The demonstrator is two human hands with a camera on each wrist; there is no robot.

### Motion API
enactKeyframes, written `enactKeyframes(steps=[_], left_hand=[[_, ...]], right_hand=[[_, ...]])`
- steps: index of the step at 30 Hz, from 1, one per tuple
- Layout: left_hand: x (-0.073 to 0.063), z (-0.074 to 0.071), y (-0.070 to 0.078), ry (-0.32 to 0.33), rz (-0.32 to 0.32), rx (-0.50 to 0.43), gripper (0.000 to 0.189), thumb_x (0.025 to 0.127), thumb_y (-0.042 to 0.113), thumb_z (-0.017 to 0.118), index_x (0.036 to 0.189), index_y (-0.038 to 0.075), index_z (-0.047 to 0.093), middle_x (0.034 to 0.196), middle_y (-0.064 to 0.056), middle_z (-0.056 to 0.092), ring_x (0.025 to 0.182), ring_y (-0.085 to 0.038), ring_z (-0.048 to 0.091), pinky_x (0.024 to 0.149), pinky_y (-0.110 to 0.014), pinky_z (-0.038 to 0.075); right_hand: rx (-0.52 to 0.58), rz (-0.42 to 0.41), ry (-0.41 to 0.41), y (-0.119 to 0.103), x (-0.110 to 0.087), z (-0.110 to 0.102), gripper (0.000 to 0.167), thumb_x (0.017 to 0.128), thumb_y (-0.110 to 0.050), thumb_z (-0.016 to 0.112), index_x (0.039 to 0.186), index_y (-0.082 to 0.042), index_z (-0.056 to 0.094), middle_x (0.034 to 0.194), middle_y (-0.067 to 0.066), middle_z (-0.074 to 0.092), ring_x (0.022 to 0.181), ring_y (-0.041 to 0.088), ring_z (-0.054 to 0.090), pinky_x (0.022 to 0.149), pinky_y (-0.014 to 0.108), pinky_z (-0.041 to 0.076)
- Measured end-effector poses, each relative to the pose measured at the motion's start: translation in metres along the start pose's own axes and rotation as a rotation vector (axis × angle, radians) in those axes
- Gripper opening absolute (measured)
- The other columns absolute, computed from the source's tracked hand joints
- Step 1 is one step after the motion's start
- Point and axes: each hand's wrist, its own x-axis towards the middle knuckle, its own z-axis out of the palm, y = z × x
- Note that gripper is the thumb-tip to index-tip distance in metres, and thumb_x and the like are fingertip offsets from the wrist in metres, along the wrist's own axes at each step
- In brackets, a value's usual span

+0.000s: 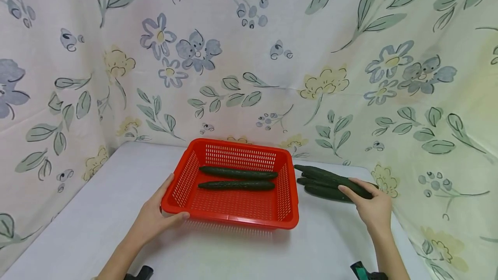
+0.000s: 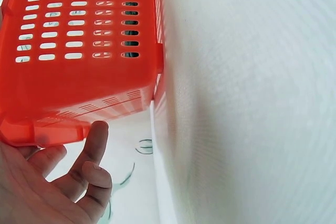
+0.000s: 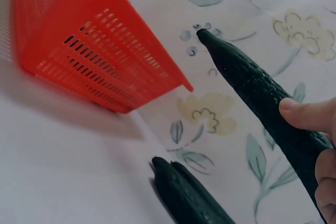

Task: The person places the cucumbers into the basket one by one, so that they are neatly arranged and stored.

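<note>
A red plastic basket (image 1: 229,224) holds two cucumbers, a rear one (image 1: 238,173) and a front one (image 1: 236,185), lying side by side. My left hand (image 1: 155,215) grips the basket's near left corner, thumb along the front rim; the left wrist view shows its fingers (image 2: 95,142) under the rim. Right of the basket, my right hand (image 1: 373,206) holds a cucumber (image 3: 247,77) near one end, thumb on top. In the right wrist view that cucumber is raised above other cucumbers (image 3: 184,192), which lie together on the white table; their far ends are partly hidden in the head view.
The white table (image 1: 97,198) runs under everything. A floral cloth (image 1: 249,111) hangs behind and along both sides, close to the basket's back and the cucumber pile. Dark straps or devices (image 1: 142,272) show at both wrists.
</note>
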Motion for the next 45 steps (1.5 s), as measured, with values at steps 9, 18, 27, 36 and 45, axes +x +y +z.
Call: enactKeyframes(steps=[9, 18, 27, 36, 45], left_hand=[[0.000, 0.001, -0.001, -0.001, -0.001, 0.008, 0.120, 0.082, 0.048, 0.091, 0.172, 0.022, 0.016, 0.170, -0.022, 0.034, 0.147, -0.048, 0.044, 0.107, -0.070, 0.048], [0.000, 0.000, 0.000, 0.001, -0.002, 0.014, 0.120, 0.082, 0.048, 0.091, 0.172, 0.022, 0.016, 0.170, -0.023, 0.033, 0.147, -0.048, 0.044, 0.107, -0.071, 0.048], [0.000, 0.000, 0.000, -0.002, -0.009, 0.014, 0.120, 0.082, 0.049, 0.090, 0.172, 0.021, 0.017, 0.170, -0.022, 0.034, 0.147, -0.048, 0.044, 0.107, -0.071, 0.048], [0.003, 0.000, 0.001, 0.003, -0.005, 0.013, 0.121, 0.081, 0.051, 0.091, 0.172, 0.022, 0.016, 0.170, -0.021, 0.033, 0.148, -0.048, 0.043, 0.108, -0.071, 0.047], [0.000, 0.000, 0.000, 0.009, 0.008, -0.008, 0.120, 0.080, 0.046, 0.092, 0.172, 0.018, 0.019, 0.169, -0.023, 0.034, 0.148, -0.048, 0.044, 0.109, -0.070, 0.046]], right_hand=[[0.025, -0.112, -0.099, -0.028, 0.019, 0.040, 0.064, 0.084, -0.052, 0.089, 0.133, -0.013, 0.076, 0.143, 0.016, 0.067, 0.141, 0.039, 0.053, 0.113, 0.063, 0.044], [0.097, -0.166, -0.216, -0.067, 0.035, 0.090, 0.059, 0.084, -0.050, 0.089, 0.130, -0.014, 0.078, 0.133, 0.015, 0.073, 0.121, 0.033, 0.066, 0.099, 0.052, 0.055], [0.166, -0.209, -0.308, -0.113, 0.036, 0.131, 0.054, 0.085, -0.043, 0.090, 0.128, -0.014, 0.078, 0.135, 0.012, 0.070, 0.126, 0.032, 0.061, 0.105, 0.056, 0.053], [0.205, -0.242, -0.354, -0.150, 0.031, 0.167, 0.047, 0.083, -0.040, 0.092, 0.121, -0.014, 0.082, 0.131, 0.009, 0.073, 0.126, 0.030, 0.061, 0.105, 0.053, 0.052], [0.306, -0.185, -0.370, -0.164, 0.015, 0.200, 0.040, 0.080, -0.034, 0.095, 0.114, -0.014, 0.084, 0.123, 0.005, 0.075, 0.122, 0.025, 0.063, 0.104, 0.047, 0.054]])
